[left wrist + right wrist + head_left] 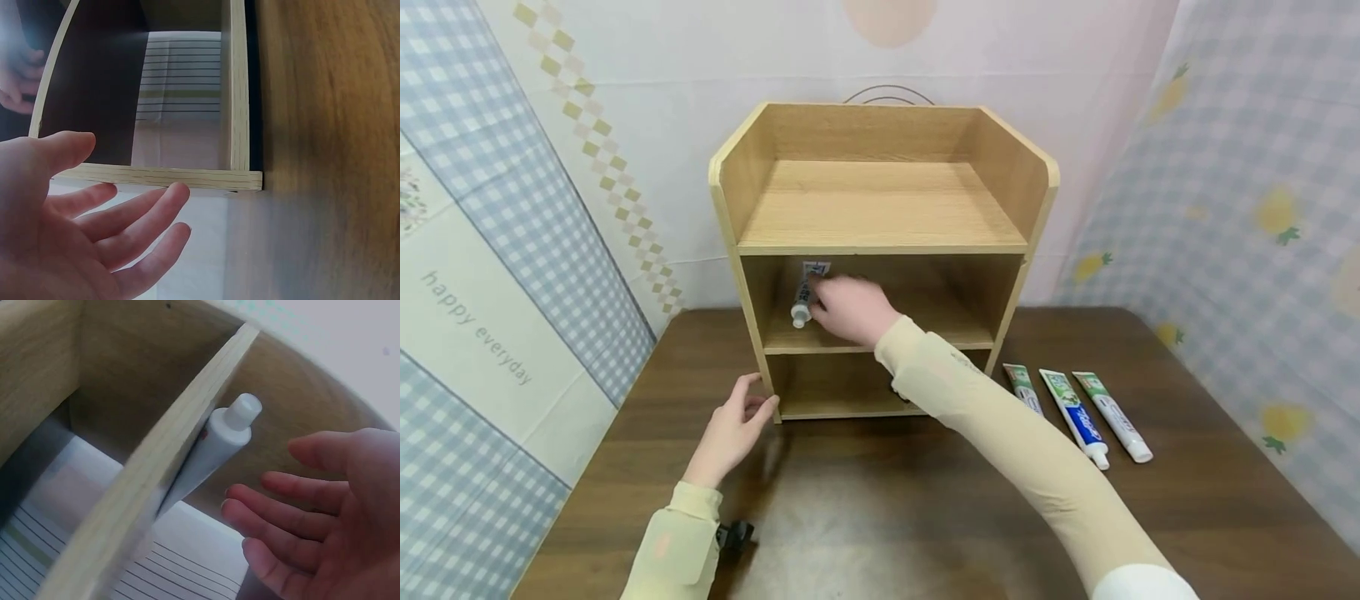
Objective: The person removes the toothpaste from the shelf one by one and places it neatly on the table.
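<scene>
Left hand (69, 231) foremost; toothpaste tube (215, 447) half hidden behind shelf board (156, 475).

Wall panel (475, 333), beside the tabletop's left edge: I read "happy everyday" in grey letters.
Tube on the shelf (806, 293): I see print on it, too small to read.
Three tubes (1078, 412) near the tabletop's right edge: green and blue labels, but I can't make out any brand wording.

Toothpaste tube (215, 447) body hidden behind shelf board (156, 481) (cap visible); label unreadable.
</scene>
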A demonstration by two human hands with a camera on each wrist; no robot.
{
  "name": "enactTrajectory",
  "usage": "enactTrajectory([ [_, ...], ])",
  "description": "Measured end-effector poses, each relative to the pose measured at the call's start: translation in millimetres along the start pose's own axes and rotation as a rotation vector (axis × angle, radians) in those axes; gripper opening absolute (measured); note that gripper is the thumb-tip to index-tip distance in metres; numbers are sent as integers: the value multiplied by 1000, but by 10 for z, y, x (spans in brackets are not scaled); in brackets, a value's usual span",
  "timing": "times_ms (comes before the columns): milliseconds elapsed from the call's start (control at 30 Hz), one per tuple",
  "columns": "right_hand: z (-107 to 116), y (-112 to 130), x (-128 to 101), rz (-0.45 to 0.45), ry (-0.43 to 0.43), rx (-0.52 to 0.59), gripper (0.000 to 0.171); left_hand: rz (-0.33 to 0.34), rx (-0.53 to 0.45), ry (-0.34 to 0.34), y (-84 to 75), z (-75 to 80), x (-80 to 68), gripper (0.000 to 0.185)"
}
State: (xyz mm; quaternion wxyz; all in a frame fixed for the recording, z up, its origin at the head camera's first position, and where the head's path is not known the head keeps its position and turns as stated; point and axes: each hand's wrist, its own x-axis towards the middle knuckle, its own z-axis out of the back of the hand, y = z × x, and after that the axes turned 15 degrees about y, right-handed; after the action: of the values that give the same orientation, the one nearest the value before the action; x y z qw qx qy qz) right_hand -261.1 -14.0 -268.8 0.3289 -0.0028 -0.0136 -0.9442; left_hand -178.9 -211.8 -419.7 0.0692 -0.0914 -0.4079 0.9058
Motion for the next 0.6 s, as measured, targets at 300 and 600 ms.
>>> enactTrajectory([
  [300, -7, 41, 361, -141, 86, -40, 42, -10, -17, 16, -10, -31, -21, 54],
  [600, -43, 36, 599, -253, 274, 2, 47, -7, -27, 26, -24, 0, -67, 58],
])
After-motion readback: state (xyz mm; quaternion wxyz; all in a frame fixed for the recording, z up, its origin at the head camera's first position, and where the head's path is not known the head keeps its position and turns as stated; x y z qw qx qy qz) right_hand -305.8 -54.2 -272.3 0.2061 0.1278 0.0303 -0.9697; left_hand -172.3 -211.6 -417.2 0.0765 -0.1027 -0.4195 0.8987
